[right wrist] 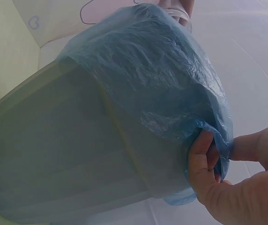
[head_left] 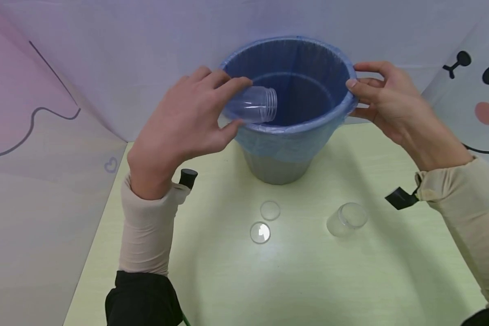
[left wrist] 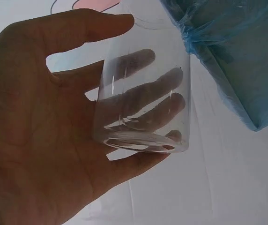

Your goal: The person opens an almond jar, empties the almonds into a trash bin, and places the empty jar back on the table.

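My left hand (head_left: 191, 115) grips a clear plastic jar (head_left: 252, 105) lying on its side, its threaded open mouth over the left rim of a trash bin (head_left: 279, 167). In the left wrist view the fingers wrap behind the see-through jar (left wrist: 143, 93), and nothing shows inside it. A blue plastic bag (head_left: 285, 142) lines the bin and folds down over its outside. At the right side of the rim, my right hand (head_left: 391, 97) pinches the bag and rim between thumb and fingers, as the right wrist view shows with the bag (right wrist: 148, 79) bunched there.
A second clear jar (head_left: 342, 222) stands on the pale table (head_left: 301, 280), right of the bin's front. Two clear round discs, a nearer one (head_left: 260, 232) and a farther one (head_left: 270, 211), lie in front of the bin. Behind it hangs a printed cloth (head_left: 146, 40).
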The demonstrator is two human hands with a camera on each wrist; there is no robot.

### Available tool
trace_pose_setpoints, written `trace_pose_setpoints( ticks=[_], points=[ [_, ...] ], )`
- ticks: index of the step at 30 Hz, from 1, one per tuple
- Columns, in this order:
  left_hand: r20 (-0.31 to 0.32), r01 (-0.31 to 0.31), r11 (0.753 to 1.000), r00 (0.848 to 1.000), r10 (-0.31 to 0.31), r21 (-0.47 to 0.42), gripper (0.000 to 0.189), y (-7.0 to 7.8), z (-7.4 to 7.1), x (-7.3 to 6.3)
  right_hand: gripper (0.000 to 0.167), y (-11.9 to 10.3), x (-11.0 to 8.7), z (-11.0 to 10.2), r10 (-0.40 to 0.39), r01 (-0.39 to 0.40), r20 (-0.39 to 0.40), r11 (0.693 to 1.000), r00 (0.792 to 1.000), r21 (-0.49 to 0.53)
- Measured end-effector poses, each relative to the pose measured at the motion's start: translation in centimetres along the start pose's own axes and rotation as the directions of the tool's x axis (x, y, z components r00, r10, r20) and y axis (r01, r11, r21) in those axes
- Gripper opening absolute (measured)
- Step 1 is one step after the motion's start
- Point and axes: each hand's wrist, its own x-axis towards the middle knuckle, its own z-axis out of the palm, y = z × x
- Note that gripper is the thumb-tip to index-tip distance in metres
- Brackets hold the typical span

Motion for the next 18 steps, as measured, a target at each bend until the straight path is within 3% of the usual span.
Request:
trace_pose_setpoints(
  ticks=[6,12,15,18],
  points=[
    [-0.055,-0.046,0.999,0.997,0.047,0.019,0.051,0.3,-0.2,-0.2,0.066,0.0,0.0,-0.1,0.003,-0.003,0.000,1.000,1.000,-0.003],
    [-0.150,-0.115,0.990,0.981,0.127,0.086,0.052,0.9,0.0,0.1,0.065,0.0,-0.1,-0.2,0.004,-0.004,-0.002,1.000,1.000,-0.007],
    [-0.218,-0.144,0.976,0.960,0.179,0.166,0.058,1.3,0.3,0.4,0.067,0.0,-0.1,-0.2,0.003,-0.003,-0.004,1.000,1.000,-0.021],
    [-0.310,-0.156,0.919,0.909,0.277,0.363,0.056,1.7,0.9,1.1,0.069,0.0,-0.2,-0.2,0.000,0.000,-0.007,0.999,1.000,-0.037]
  ],
)
